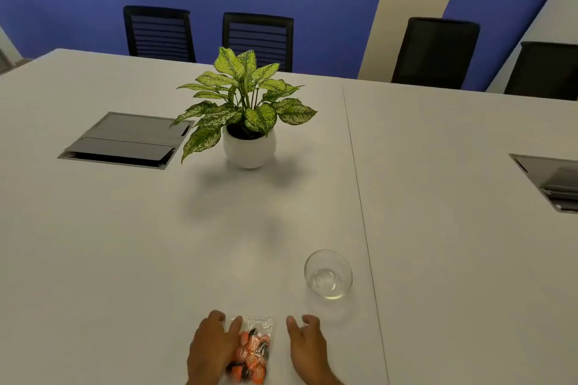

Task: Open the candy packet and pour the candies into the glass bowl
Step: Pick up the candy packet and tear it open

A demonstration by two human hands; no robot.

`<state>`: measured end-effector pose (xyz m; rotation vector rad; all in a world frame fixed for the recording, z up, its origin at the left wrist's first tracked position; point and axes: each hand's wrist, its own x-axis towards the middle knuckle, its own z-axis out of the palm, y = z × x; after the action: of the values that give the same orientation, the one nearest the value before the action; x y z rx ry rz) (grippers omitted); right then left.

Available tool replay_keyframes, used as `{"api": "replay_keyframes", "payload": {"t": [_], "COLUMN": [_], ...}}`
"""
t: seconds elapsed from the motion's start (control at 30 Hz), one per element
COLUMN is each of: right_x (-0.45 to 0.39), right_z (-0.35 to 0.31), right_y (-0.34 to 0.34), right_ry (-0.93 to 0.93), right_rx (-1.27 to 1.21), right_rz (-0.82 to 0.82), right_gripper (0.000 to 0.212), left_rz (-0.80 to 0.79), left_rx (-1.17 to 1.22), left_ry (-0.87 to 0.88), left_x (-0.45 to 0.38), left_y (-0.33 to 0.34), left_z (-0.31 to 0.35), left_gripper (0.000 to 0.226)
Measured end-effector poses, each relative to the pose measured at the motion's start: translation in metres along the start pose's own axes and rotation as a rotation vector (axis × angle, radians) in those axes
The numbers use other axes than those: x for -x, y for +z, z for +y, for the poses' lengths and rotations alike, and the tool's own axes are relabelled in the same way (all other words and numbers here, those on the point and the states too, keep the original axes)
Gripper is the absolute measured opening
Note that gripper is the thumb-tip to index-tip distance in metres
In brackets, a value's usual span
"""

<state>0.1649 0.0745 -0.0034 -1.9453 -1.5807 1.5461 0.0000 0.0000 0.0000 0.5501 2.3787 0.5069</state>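
A clear plastic candy packet (252, 350) with orange and black wrapped candies lies flat on the white table (125, 244) at the bottom middle of the view. My left hand (211, 348) rests against the packet's left side, thumb touching its upper left corner, fingers loosely curled. My right hand (308, 350) sits on the table just right of the packet, a small gap between them, fingers curled and holding nothing. An empty glass bowl (328, 273) stands upright beyond my right hand, a little to the right.
A potted plant in a white pot (248, 147) stands mid-table. A grey cable hatch (125, 141) sits to its left, another hatch (550, 178) at the right edge. A table seam (359, 197) runs just right of the bowl. Black chairs (256, 37) line the far side.
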Motion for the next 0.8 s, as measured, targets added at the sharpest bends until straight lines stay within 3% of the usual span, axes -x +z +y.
{"api": "replay_keyframes", "payload": {"t": [0.27,0.4,0.5,0.67,0.8], "right_x": [0.004,0.005,0.006,0.012,0.021], "right_z": [-0.019,-0.02,-0.019,-0.017,-0.023], "right_y": [0.005,0.0,-0.008,-0.029,-0.049], "right_ry": [0.237,0.251,0.262,0.058,-0.146], "right_rx": [-0.237,-0.271,-0.315,-0.175,0.007], "right_rz": [-0.169,-0.171,-0.145,-0.056,0.014], "right_gripper": [0.058,0.056,0.045,0.007,0.015], "left_rz": [-0.096,-0.101,-0.085,-0.15,-0.231], "left_rx": [0.19,0.269,0.336,0.422,0.47], "left_ry": [-0.093,-0.02,0.049,0.142,0.211], "left_x": [-0.003,0.002,0.008,0.016,0.021], "left_y": [0.009,0.014,0.016,0.019,0.019], "left_z": [0.006,0.011,0.016,0.035,0.048], "left_gripper": [0.028,0.009,0.013,0.015,0.017]}}
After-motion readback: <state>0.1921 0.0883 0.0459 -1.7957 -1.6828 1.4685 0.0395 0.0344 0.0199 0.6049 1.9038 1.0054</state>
